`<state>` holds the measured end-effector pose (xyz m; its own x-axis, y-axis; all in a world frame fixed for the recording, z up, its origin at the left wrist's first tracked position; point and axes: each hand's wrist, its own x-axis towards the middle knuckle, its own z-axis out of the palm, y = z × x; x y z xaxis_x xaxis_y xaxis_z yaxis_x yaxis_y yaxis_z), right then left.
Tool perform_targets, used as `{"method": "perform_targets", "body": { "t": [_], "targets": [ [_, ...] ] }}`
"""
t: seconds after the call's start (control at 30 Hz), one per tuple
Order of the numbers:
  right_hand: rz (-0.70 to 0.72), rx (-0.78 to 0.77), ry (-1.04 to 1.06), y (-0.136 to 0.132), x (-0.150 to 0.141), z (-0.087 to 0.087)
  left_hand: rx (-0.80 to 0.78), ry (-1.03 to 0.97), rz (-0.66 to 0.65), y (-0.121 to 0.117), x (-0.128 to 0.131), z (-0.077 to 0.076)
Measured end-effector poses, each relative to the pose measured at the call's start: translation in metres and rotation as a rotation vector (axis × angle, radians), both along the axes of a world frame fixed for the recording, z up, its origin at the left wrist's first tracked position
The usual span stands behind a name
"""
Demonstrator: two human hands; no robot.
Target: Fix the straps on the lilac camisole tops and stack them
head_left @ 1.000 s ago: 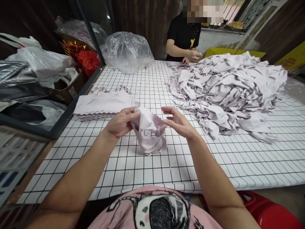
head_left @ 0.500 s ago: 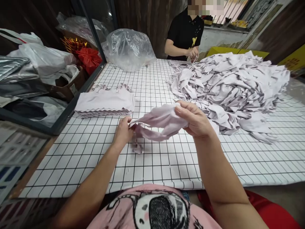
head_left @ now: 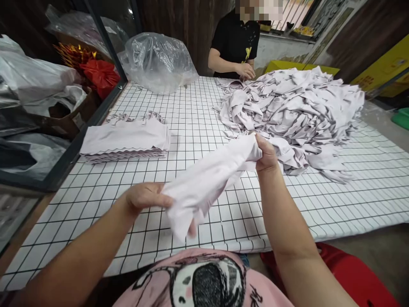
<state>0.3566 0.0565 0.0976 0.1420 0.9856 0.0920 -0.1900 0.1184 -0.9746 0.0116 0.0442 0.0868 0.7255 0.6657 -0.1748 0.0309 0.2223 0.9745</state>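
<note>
I hold one pale lilac cloth piece (head_left: pixel 207 181) stretched slantwise above the gridded table (head_left: pixel 191 111). My left hand (head_left: pixel 147 198) is closed on its near end, close to my body. My right hand (head_left: pixel 266 153) pinches its far end, next to the edge of the big heap of crumpled lilac cloth pieces (head_left: pixel 297 108). A neat stack of flat lilac pieces (head_left: pixel 126 140) with zigzag edges lies on the table to the left of my hands.
A person in a black shirt (head_left: pixel 234 42) stands at the far side, hands at the heap. A clear plastic bag (head_left: pixel 156 62) sits at the table's far left. Bags and red items (head_left: pixel 99 74) fill a dark-framed bin on the left. Yellow boxes (head_left: pixel 383 68) stand at the right.
The cloth was bunched between my hands; I have pulled it out long. My left hand came back toward my body, my right moved away toward the heap. The view shifted slightly.
</note>
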Motion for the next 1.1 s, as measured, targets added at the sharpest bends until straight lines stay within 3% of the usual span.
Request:
{"method": "perform_targets", "body": {
  "t": [0.07, 0.13, 0.23, 0.27, 0.33, 0.43, 0.57, 0.7, 0.83, 1.0, 1.1],
  "targets": [
    [0.129, -0.073, -0.177, 0.001, 0.007, 0.004, 0.034, 0.048, -0.071, 0.021, 0.000, -0.004],
    [0.187, -0.165, -0.443, 0.001, 0.009, -0.002, 0.002, 0.085, -0.069, 0.035, 0.000, -0.020],
    [0.004, -0.134, -0.789, -0.007, -0.006, -0.019, -0.141, 0.101, -0.007, 0.039, 0.001, -0.050],
    [-0.018, -0.096, -0.814, -0.013, -0.017, -0.025, -0.202, 0.089, 0.016, 0.038, 0.002, -0.057],
    [0.127, -0.076, -0.730, -0.029, -0.043, -0.033, -0.298, 0.024, 0.082, 0.033, 0.007, -0.063],
    [0.430, -0.187, -0.503, -0.053, -0.088, -0.039, -0.338, -0.107, 0.169, 0.027, 0.027, -0.056],
    [0.414, -0.203, -0.320, -0.058, -0.120, -0.042, -0.271, -0.098, 0.285, 0.032, 0.052, -0.040],
    [0.326, -0.126, -0.330, -0.046, -0.099, -0.024, -0.124, 0.010, 0.449, 0.047, 0.046, -0.014],
    [0.251, -0.063, -0.228, -0.045, -0.073, 0.006, 0.007, -0.002, 0.415, 0.047, 0.039, 0.014],
    [0.247, -0.068, -0.155, -0.057, -0.075, 0.021, -0.057, -0.161, 0.194, 0.030, 0.056, 0.016],
    [0.310, -0.025, -0.139, -0.066, -0.074, 0.028, -0.100, -0.193, 0.238, 0.026, 0.060, 0.018]
  ]
}}
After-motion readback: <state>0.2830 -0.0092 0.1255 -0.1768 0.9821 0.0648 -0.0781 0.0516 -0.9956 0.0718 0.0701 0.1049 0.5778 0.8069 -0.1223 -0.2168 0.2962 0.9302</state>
